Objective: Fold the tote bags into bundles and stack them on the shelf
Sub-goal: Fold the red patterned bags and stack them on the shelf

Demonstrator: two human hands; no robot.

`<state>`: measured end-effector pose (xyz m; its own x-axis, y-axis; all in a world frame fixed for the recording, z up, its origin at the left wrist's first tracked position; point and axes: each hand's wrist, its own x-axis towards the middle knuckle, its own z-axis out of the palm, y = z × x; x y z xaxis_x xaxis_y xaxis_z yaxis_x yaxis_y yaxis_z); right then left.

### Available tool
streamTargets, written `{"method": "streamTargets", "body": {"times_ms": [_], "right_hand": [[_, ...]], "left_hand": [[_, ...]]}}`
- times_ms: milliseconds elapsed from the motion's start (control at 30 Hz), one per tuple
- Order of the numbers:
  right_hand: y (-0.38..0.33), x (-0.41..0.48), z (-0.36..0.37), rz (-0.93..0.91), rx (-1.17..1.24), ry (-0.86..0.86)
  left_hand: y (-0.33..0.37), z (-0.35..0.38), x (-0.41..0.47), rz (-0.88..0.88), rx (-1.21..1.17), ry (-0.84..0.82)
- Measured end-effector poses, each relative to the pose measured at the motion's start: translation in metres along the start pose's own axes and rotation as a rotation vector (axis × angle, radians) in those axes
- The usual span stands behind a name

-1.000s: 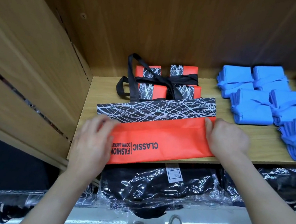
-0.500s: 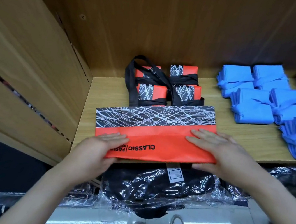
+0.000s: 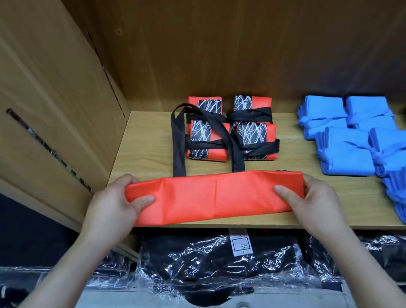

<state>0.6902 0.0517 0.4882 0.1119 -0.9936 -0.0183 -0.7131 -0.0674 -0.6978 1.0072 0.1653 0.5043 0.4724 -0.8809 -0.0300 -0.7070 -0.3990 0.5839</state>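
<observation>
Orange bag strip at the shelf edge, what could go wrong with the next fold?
1. The black handles of the orange bag strip lie across the finished orange bundles; pulling the strip may drag them out of line.
2. The strip's left end, gripped by the left hand, overhangs the front edge of the shelf and might slip off if released.

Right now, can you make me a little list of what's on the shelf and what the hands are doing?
bag being folded: orange tote bag, folded into a long strip at the front edge of the shelf
left grip: left hand holds the strip's left end
right grip: right hand holds its right end
finished: four orange bundles tied with black straps, behind the strip
to the right: blue bundles
</observation>
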Motion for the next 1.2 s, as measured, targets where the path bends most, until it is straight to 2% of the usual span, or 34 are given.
{"method": "streamTargets", "body": {"times_ms": [200, 267, 300, 400, 433, 533, 667, 733, 800, 867, 933, 1033, 1100, 1200], "right_hand": [[-0.007, -0.005, 0.013, 0.001, -0.236, 0.092], [-0.007, -0.005, 0.015, 0.018, -0.307, 0.095], [-0.006, -0.004, 0.016, 0.032, -0.330, 0.090], [-0.008, -0.002, 0.013, 0.037, -0.340, 0.085], [-0.009, -0.002, 0.012, 0.031, -0.343, 0.082], [-0.013, -0.002, 0.012, 0.067, -0.371, 0.046], [-0.019, 0.000, 0.005, 0.221, -0.071, -0.035], [-0.018, 0.000, 0.005, 0.215, 0.096, -0.057], [-0.021, -0.006, 0.007, 0.110, 0.154, -0.007], [-0.035, -0.009, 0.004, -0.084, 0.131, 0.086], [-0.059, -0.007, -0.005, -0.289, 0.037, 0.147], [-0.095, 0.018, -0.020, -0.463, -0.175, 0.131], [-0.115, 0.040, -0.025, -0.560, -0.278, 0.090], [-0.132, 0.064, -0.016, -0.622, -0.220, -0.010]], "left_hand": [[0.005, 0.003, -0.011, 0.103, 0.287, 0.071], [0.007, 0.002, -0.012, 0.207, 0.346, 0.082], [0.007, 0.004, -0.011, 0.288, 0.395, 0.058], [0.009, 0.016, -0.010, 0.588, 0.551, -0.149], [0.009, 0.021, -0.012, 0.639, 0.569, -0.202], [0.010, 0.027, -0.017, 0.610, 0.671, -0.293], [0.008, 0.027, -0.021, 0.612, 0.719, -0.324], [0.012, 0.025, -0.025, 0.593, 0.731, -0.361], [0.009, 0.025, -0.029, 0.604, 0.752, -0.350], [0.010, 0.020, -0.037, 0.597, 0.793, -0.394], [0.019, 0.014, -0.047, 0.615, 0.771, -0.459], [0.027, 0.009, -0.048, 0.623, 0.628, -0.560], [0.033, 0.004, -0.042, 0.732, 0.546, -0.527], [0.035, 0.007, -0.029, 0.871, 0.572, -0.367]]}}
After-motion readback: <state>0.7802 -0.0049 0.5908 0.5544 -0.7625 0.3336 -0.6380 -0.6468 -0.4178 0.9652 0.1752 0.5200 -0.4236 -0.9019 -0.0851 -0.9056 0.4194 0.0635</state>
